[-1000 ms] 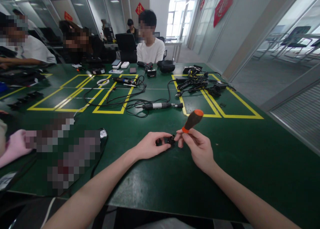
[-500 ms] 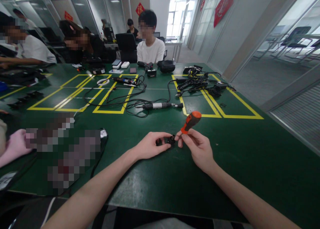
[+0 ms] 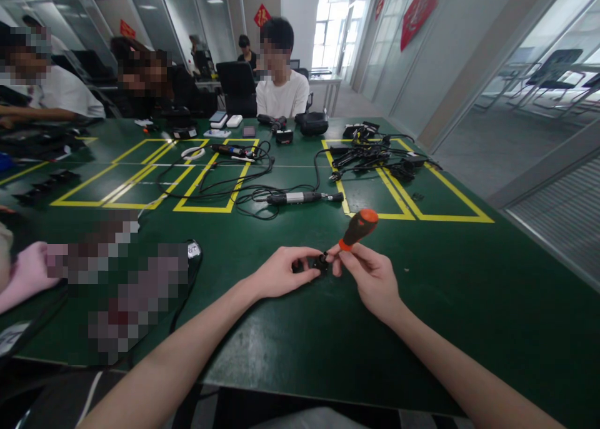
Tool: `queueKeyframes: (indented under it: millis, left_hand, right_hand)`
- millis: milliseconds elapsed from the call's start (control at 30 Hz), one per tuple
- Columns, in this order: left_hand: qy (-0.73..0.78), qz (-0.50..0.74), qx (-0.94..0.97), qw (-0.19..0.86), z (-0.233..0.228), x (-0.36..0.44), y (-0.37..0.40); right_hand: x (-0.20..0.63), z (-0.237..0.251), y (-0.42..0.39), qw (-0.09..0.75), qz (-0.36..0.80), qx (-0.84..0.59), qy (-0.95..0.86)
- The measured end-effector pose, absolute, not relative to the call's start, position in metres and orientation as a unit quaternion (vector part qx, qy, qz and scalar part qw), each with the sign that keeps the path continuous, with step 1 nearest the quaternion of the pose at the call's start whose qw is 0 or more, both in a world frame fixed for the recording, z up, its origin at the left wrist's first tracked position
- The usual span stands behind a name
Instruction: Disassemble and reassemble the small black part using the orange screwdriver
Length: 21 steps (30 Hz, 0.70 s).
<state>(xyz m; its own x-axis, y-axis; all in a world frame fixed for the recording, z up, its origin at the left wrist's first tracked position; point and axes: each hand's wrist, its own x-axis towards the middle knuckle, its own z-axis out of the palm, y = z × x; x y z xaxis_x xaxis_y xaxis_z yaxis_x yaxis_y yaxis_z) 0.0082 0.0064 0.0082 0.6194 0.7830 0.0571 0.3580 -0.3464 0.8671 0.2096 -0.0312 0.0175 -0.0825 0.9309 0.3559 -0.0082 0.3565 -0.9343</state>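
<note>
2 hands are working close together on the green desk (image 3: 290, 348). My left hand (image 3: 281, 272) is pinching a small black part (image 3: 320, 263) and pressing it down on the desk so it is not sliding. My right hand (image 3: 370, 279) is gripping 1 screwdriver (image 3: 357, 227) low on its handle. The black and orange handle is leaning up and away from me, so the tip is pointing down into the small black part. I cannot see the tip itself, because my fingers are covering it. The part is sitting right between my 2 hands, near my edge of the desk. Farther back, 1 long black tool (image 3: 304, 197) is lying among loose cables (image 3: 225, 188), well apart from my hands. Yellow tape boxes (image 3: 422, 194) are marking the desk.
</note>
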Motion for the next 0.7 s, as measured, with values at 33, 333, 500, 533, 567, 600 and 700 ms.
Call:
queueKeyframes:
  millis: [33, 333, 500, 533, 567, 600, 700]
  left_hand:
    - [0.364, 0.24, 0.784, 0.442, 0.0081, 0.0081, 0.0064]
    - [0.369, 0.237, 0.782, 0.443, 0.008, 0.0091, 0.006]
    - [0.368, 0.236, 0.782, 0.445, 0.0086, 0.0086, 0.0066]
    - [0.37, 0.235, 0.781, 0.445, 0.0086, 0.0086, 0.0067]
    - [0.373, 0.234, 0.78, 0.444, 0.0086, 0.0086, 0.0067]
    - [0.376, 0.234, 0.779, 0.444, 0.0086, 0.0086, 0.0067]
    - [0.379, 0.233, 0.78, 0.441, 0.0086, 0.0087, 0.0064]
  right_hand:
    - [0.209, 0.0165, -0.0311, 0.564, 0.424, -0.379, -0.599]
    - [0.2097, 0.0146, -0.0312, 0.57, 0.409, -0.388, -0.598]
    - [0.2099, 0.0132, -0.0297, 0.569, 0.421, -0.385, -0.592]
    - [0.2094, 0.0123, -0.0296, 0.575, 0.424, -0.383, -0.586]
    - [0.209, 0.0116, -0.0295, 0.58, 0.426, -0.381, -0.58]
    - [0.2087, 0.0112, -0.0295, 0.583, 0.426, -0.381, -0.577]
    - [0.209, 0.0125, -0.0298, 0.576, 0.422, -0.392, -0.58]
